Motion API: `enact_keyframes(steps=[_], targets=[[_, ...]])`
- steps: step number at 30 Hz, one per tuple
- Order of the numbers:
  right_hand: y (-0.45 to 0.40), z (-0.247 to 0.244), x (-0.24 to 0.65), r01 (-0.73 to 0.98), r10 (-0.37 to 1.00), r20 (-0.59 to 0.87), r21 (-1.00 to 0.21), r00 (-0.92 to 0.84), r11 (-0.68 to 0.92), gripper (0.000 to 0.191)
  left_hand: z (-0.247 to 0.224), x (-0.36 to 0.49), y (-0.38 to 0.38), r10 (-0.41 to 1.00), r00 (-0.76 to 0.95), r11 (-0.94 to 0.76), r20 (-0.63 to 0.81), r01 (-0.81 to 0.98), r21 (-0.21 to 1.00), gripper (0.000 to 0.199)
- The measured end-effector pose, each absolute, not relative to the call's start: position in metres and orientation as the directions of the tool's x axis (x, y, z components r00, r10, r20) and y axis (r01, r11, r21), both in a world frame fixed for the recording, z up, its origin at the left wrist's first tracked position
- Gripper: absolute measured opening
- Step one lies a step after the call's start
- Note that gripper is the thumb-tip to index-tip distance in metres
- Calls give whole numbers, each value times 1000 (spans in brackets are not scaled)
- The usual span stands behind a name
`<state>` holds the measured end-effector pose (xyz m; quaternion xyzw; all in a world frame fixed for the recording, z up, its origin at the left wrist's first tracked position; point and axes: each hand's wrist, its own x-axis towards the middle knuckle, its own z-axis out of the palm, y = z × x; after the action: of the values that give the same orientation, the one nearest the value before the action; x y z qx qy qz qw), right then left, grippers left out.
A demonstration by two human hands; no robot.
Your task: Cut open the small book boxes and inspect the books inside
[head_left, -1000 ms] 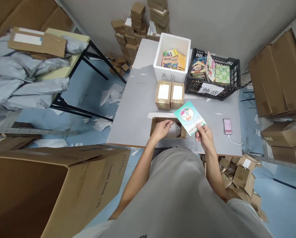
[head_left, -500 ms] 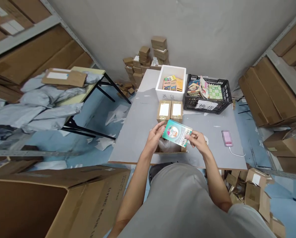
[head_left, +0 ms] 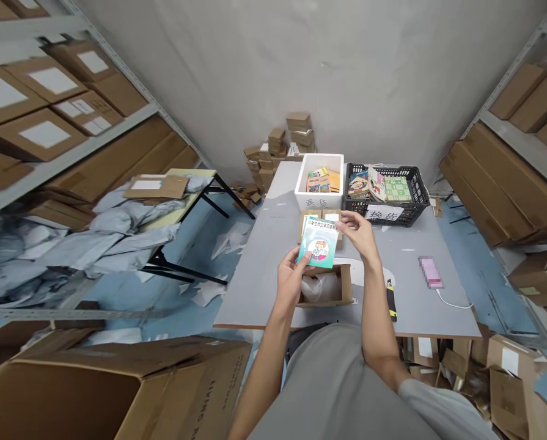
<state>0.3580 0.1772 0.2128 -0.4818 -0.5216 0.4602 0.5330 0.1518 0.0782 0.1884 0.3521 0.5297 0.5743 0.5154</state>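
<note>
Table edge (head_left: 255, 327) near carton (head_left: 346, 285), room beside booklet (head_left: 318, 242)

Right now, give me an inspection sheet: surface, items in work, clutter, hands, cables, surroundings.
Surface: gray table, pale scraps on it.
Items in work: teal booklet, cartoon cover visible; open carton below it, translucent wrap inside.
Clutter: white bin and black crate, both holding books; yellow-and-black tool beside right forearm.
Hands: left hand grips booklet's lower left; right hand at its upper right corner, grip unclear.
Cables: white cable at pink phone.
Surroundings: gray parcels left; shelving both sides; paper scraps on floor.
</note>
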Motion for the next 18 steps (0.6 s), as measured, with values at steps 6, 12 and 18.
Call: enact_keyframes(steps=[6,12,18], targets=[[159,208,336,-192,995,99,-976,18,101,58,210,159,66,955,-282,16,-95,-268,963,62],[158,202,331,-182,989,122,-974,80,135,53,213,168,62,925,-377,-84,50,-72,994,54],[155,189,303,-193,994,30,-980,102,49,80,213,185,58,762,-352,-309,544,541,782,28]])
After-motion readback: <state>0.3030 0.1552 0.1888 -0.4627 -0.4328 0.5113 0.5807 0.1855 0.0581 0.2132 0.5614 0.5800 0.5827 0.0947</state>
